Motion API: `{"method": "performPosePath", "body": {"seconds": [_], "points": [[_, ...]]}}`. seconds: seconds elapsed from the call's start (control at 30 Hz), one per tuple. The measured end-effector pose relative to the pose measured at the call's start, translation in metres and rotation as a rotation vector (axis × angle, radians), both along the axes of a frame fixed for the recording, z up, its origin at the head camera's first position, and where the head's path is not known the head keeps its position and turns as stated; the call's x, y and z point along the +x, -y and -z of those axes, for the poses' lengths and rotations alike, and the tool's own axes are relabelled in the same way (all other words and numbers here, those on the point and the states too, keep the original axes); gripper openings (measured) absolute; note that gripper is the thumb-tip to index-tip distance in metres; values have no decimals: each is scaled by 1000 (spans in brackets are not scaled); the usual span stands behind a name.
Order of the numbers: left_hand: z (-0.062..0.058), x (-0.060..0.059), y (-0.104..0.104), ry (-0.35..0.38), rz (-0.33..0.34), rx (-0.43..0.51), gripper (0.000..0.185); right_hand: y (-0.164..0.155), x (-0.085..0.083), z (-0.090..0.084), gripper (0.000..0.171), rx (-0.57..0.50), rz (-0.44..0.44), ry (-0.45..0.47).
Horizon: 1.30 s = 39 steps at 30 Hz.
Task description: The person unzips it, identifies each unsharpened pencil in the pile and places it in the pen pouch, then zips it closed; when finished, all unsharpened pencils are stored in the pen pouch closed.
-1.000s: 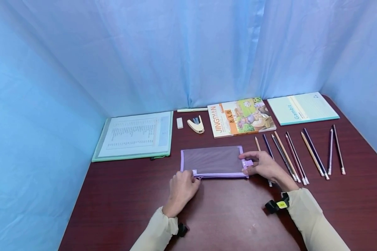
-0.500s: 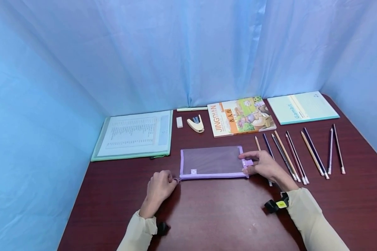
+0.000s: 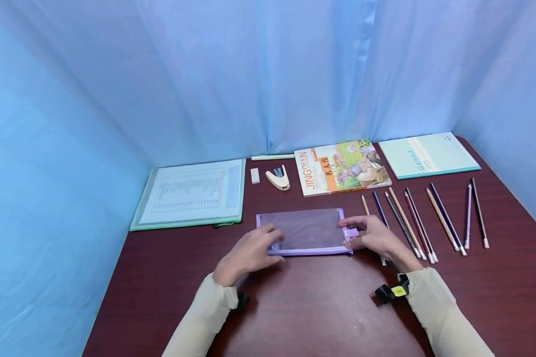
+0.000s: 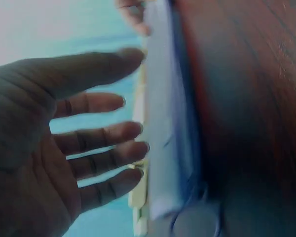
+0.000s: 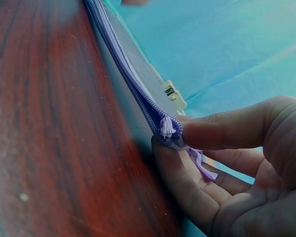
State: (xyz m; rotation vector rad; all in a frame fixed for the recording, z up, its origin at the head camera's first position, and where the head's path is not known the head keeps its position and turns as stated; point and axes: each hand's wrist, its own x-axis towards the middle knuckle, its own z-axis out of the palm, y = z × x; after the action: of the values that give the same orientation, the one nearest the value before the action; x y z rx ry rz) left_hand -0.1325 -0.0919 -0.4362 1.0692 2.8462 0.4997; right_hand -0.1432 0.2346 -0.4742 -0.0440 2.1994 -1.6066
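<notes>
Two hands at a purple mesh zipper pouch (image 3: pixel 306 231). Right hand (image 3: pixel 375 236) pinching the pouch's right end, thumb (image 5: pixel 227 129) above and forefinger below, just by the zipper's end. Left hand (image 3: pixel 251 250) spread flat, fingers (image 4: pixel 106 133) straight, fingertips resting on the pouch's left end. Pouch lying flat on a dark reddish-brown wooden table (image 3: pixel 321 307), near the middle. Right of the pouch, a fanned row of pencils (image 3: pixel 422 218). Behind the pouch, a small stapler (image 3: pixel 279 178), a white eraser (image 3: pixel 255 175) and a colourful book (image 3: pixel 341 167); right of that book, a pale green notebook (image 3: pixel 428 154). Left of the pouch, a clear green-edged document folder (image 3: pixel 192 193). Blue cloth curtains (image 3: pixel 161 79) closing in the table behind and on both sides.
</notes>
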Motion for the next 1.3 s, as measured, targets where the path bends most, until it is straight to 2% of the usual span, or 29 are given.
{"method": "performPosePath", "body": {"seconds": [0.1, 0.23, 0.4, 0.57, 0.63, 0.73, 0.87, 1.03, 1.13, 1.3], "points": [[7, -7, -16, -11, 76, -100, 52, 2, 1, 2, 59, 2, -4, -5], [14, -13, -30, -67, 117, -183, 53, 3, 2, 2, 59, 9, -2, -6], [13, -18, -39, -67, 142, -181, 41, 3, 2, 0, 59, 7, -2, -11], [8, -21, -43, 7, 172, -173, 33, 3, 2, -1, 58, 3, -6, -15], [6, -22, -44, 20, 185, -165, 24, 3, 2, -2, 58, 0, -8, -17], [4, -23, -48, -14, 218, -168, 8, 3, 2, -2, 57, -7, -17, -24], [3, -21, -53, -87, 259, -175, 15, 3, 2, -2, 57, -12, -34, -35], [3, -20, -54, -125, 258, -174, 18, 1, 2, -4, 58, -25, -68, -47], [2, -19, -53, -113, 259, -173, 20, -1, 2, -4, 60, -34, -85, -47], [-2, -16, -53, -40, 268, -125, 22, -3, 5, -14, 61, 4, -96, -53]]}}
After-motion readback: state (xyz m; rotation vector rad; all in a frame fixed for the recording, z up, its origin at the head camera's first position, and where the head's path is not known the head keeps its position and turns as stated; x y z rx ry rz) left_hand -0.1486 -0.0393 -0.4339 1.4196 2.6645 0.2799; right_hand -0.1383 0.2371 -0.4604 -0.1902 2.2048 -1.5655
